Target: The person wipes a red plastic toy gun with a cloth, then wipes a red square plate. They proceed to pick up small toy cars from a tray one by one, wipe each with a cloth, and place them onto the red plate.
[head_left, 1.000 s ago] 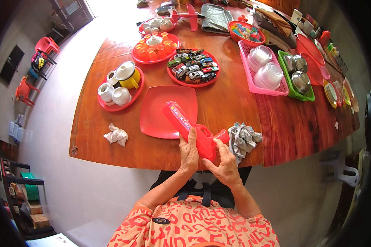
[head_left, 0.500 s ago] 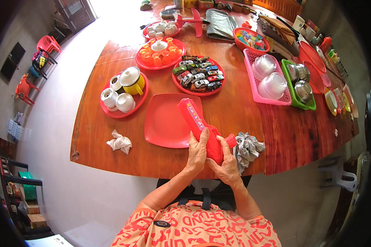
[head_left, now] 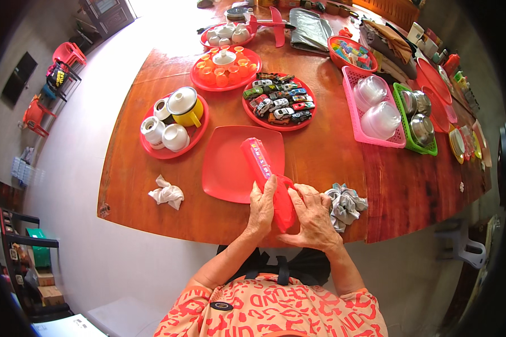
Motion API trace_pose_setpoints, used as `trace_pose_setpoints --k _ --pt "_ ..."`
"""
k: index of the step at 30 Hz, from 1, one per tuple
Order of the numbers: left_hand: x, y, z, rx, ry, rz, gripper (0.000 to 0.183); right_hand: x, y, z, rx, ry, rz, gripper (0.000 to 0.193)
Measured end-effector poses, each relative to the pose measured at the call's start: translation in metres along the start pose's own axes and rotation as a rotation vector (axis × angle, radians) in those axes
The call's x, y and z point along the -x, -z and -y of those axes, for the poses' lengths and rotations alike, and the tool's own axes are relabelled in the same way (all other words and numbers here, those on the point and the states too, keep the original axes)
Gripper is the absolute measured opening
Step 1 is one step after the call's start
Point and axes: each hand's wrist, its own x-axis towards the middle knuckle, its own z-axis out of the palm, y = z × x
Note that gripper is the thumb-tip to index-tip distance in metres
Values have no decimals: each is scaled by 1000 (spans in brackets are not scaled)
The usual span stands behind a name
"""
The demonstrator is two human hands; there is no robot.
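A long red plastic packet [head_left: 255, 159] with a colourful printed strip slants over the near right part of a square red plate [head_left: 224, 168]. Loose, creased red plastic forms its near end. My left hand [head_left: 261, 209] is closed round the packet's left side, thumb on top. My right hand [head_left: 315, 218] lies along the other side, its fingers bent against the red plastic and its thumb under the near end. What the right fingertips pinch is partly hidden. Just right of that hand sits a crumpled grey cloth [head_left: 346, 206].
Beyond the plate stand a tray of toy cars [head_left: 280, 102], a tray of orange cups [head_left: 225, 69] and a tray with white cups and a yellow mug [head_left: 186, 109]. Pink [head_left: 401, 140] and green [head_left: 430, 150] baskets hold bowls at right. A crumpled white tissue [head_left: 167, 194] lies left.
My right hand has moved slightly right and now spreads over the packet's near end, covering the red knob that stuck out there. The packet has tilted a little; the left hand keeps its grip.
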Motion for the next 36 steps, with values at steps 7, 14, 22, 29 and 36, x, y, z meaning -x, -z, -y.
trace_pose_setpoints --k 7,14,22,29,36 --pt "-13 17 -12 26 -114 -37 40 -24 -20 3 -25 83 -115 85" --pt "-38 40 -27 -184 -240 -22 45 -52 -42 -2 -78 96 -189 74" --pt "-40 64 -33 -608 -508 -157 52 -81 -64 7 66 11 -253 74" --pt "-36 70 -44 -921 -617 -297 50 -92 -82 18 168 -28 -220 77" --pt "-45 91 -48 -1171 -756 -408 50 -97 -96 24 201 -58 -285 54"
